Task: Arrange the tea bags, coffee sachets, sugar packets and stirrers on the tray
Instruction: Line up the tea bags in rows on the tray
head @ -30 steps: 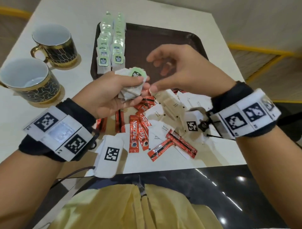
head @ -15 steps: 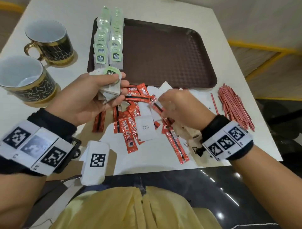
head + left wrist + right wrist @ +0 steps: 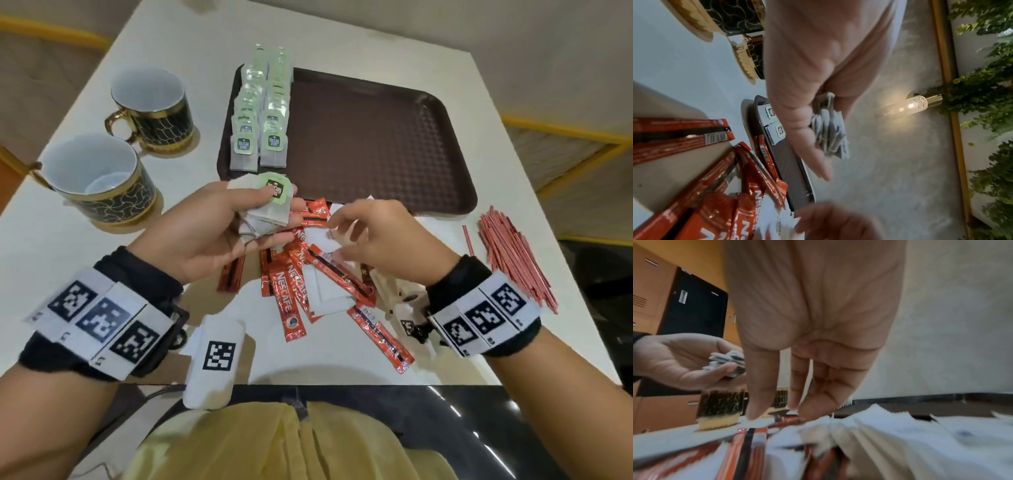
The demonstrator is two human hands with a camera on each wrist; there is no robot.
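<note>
My left hand [image 3: 277, 216] grips a small stack of tea bags [image 3: 270, 212], green tag on top, just in front of the brown tray [image 3: 376, 144]. The stack [image 3: 830, 138] shows edge-on in the left wrist view. Two rows of tea bags [image 3: 262, 116] lie along the tray's left side. My right hand [image 3: 334, 240] hovers over the mixed pile of red coffee sachets [image 3: 287, 294] and white sugar packets [image 3: 329, 291]. Its fingertips [image 3: 803, 415] point down and brush the packets, with nothing between thumb and fingers. Red stirrers [image 3: 513, 253] lie in a heap at the right.
Two black-and-gold mugs [image 3: 154, 109] [image 3: 96, 178] stand left of the tray. The table's front edge runs just below the pile. A dark glossy surface and yellow clothing lie in front of it.
My right hand came away from the tea bag stack at the tray's edge, dropped onto the sachet pile, and now hovers there with fingers spread. The left hand kept holding its stack.
</note>
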